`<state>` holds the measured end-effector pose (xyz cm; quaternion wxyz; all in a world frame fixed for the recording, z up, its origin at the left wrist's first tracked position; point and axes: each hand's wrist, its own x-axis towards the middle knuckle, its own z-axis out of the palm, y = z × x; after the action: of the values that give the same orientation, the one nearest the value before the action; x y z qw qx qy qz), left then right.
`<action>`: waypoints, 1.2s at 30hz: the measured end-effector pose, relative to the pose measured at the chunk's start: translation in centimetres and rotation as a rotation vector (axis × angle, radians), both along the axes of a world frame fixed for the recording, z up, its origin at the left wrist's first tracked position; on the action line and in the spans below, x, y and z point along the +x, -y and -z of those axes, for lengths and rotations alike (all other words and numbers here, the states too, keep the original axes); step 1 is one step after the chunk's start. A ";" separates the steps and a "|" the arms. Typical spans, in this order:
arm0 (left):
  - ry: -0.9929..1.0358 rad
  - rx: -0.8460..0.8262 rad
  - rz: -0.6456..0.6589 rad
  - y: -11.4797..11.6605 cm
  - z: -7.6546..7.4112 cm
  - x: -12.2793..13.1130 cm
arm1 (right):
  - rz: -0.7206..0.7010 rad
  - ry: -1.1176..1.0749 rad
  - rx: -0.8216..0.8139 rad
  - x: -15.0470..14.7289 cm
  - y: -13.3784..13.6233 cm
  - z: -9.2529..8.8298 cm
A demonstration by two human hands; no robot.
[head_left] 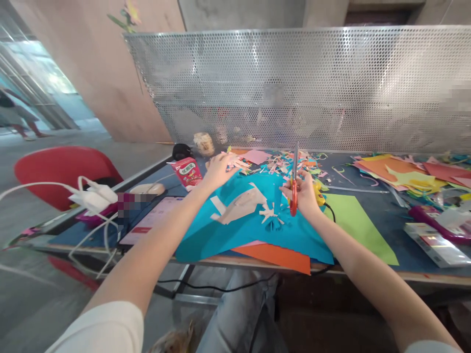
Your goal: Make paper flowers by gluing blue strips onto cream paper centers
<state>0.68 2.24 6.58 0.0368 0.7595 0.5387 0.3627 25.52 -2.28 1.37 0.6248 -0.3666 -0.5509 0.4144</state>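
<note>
My right hand point(303, 191) is closed on a pair of red-handled scissors point(294, 189), whose blades point up and away. To the left, my left hand point(221, 169) reaches to a fringed pink paper piece point(236, 162) at the back of the table; its fingertips are partly hidden there. Between and below the hands lies a large blue paper sheet point(209, 240). On it rest a grey-white cut paper point(241, 206) and a small pale fringed piece point(269, 213). A yellow tool point(319, 193) with a black cable is just behind my right hand.
Coloured scraps point(283, 163) line the perforated metal screen point(257, 88). A red packet point(187, 174), a tablet point(150, 220) and white chargers point(93, 198) are at left. Green paper point(358, 225), stacked coloured sheets point(390, 169) and a clear box point(436, 245) lie at right.
</note>
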 end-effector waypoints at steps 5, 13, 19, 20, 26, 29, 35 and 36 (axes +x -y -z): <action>0.098 -0.203 0.467 3.2 -0.1 5.4 | -0.069 0.084 -0.004 0.1 0.2 0.1; 0.413 -0.389 0.600 1.6 1.3 7.1 | -0.037 0.065 0.027 0.3 0.4 -0.7; 0.751 -0.458 0.520 2.0 2.5 7.1 | 0.036 0.052 -0.012 0.5 0.3 -1.0; 0.692 -0.464 0.535 2.1 2.6 7.0 | 0.060 0.049 -0.007 0.6 0.3 -1.1; 0.166 -0.284 0.520 3.1 2.6 6.4 | 0.026 0.071 -0.007 1.0 0.2 -1.2; -0.025 -0.085 0.538 3.8 2.2 6.6 | -0.073 0.172 -0.022 0.8 0.4 -0.6; -0.068 -0.116 0.554 4.1 2.1 6.3 | -0.077 0.254 0.009 0.1 1.2 -0.7; 0.003 -0.117 0.530 4.0 2.2 6.1 | -0.060 0.225 0.012 0.1 1.3 -1.1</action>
<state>6.81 -1.75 4.41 0.1750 0.8700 0.3413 0.3097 25.59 -3.60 2.42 0.5484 -0.3904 -0.6307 0.3860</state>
